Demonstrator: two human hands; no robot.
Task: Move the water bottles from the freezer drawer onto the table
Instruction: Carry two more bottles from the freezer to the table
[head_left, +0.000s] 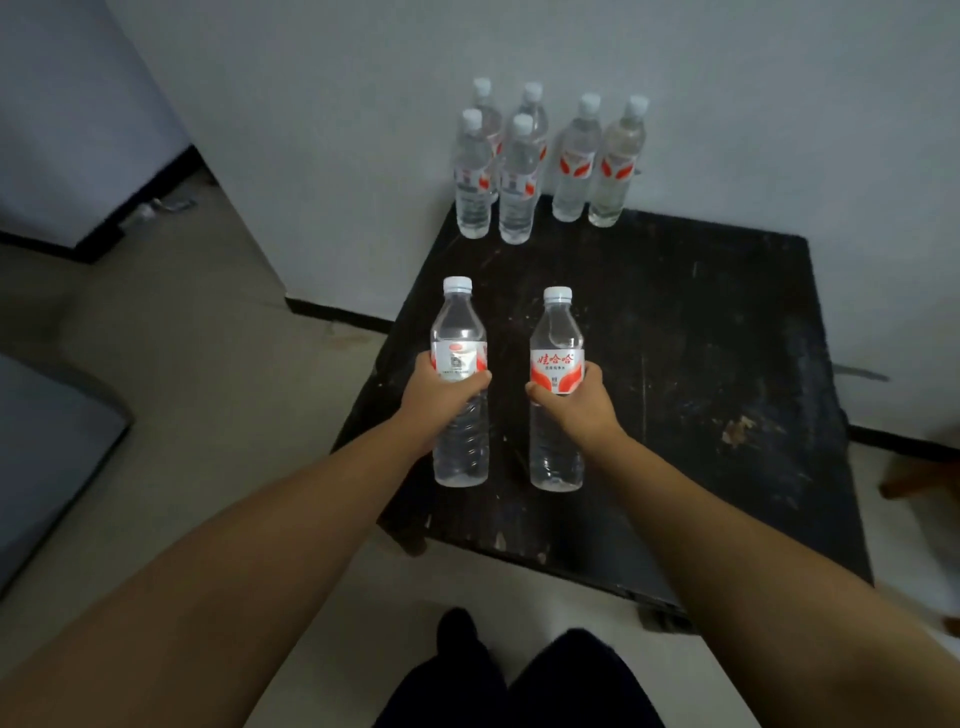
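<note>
The left hand (441, 397) wraps the label band of one clear ribbed water bottle (460, 441), and the right hand (576, 397) wraps another bottle (557, 332) the same way; both stand upright over the scuffed black table (701, 364), possibly resting on it. Six white-capped bottles (545, 166) cluster at its far edge by the wall.

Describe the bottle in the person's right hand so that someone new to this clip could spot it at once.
Start at the black table against the white wall. Two bottles are held upright over its near left part; take the right bottle, gripped by the right hand. Its label shows red characters, unlike the left bottle.
</note>
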